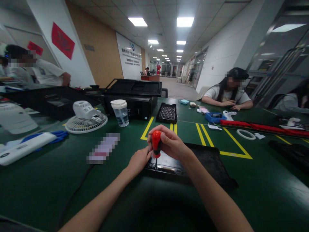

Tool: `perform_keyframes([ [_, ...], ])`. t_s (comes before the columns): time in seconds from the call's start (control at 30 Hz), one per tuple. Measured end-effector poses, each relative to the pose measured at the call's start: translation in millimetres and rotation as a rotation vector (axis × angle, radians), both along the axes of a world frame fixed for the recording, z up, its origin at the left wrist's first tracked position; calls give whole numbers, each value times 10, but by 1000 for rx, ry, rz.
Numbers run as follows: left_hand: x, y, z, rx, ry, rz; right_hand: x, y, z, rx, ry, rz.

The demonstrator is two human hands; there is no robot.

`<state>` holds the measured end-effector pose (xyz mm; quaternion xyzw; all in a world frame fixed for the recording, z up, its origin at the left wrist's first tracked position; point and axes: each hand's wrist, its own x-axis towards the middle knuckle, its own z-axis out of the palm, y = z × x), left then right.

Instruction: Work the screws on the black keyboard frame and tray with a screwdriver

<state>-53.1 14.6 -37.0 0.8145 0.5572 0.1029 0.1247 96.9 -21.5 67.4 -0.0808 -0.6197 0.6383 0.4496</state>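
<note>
My right hand (170, 143) is closed around the red and black handle of a screwdriver (156, 141). The screwdriver stands upright, its shaft pointing down at the near left part of a black plastic panel (207, 164). Beside the shaft, my left hand (139, 161) is at the panel's left edge. Its fingertips are mostly hidden behind the screwdriver and my right hand, so its grip is unclear. A pale, shiny area and a light strip (166, 169) show on the panel below my right hand.
Beyond the panel lies a black tray (167, 112) with rounded cells. A lidded cup (120, 112), a white fan (85, 117) and a large black case (135, 104) stand left. A blue box (215, 117) is on the right. A person (229, 88) sits across the table.
</note>
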Motion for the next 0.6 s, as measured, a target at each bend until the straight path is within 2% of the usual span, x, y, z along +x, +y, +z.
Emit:
perform_keyframes([
  [0.3,3,7,-4,-5,28,-10,14,3,-17,17,29,4],
  [0.6,-10,-14,23,-39,-37,-11,16,-27,14,30,24,1],
])
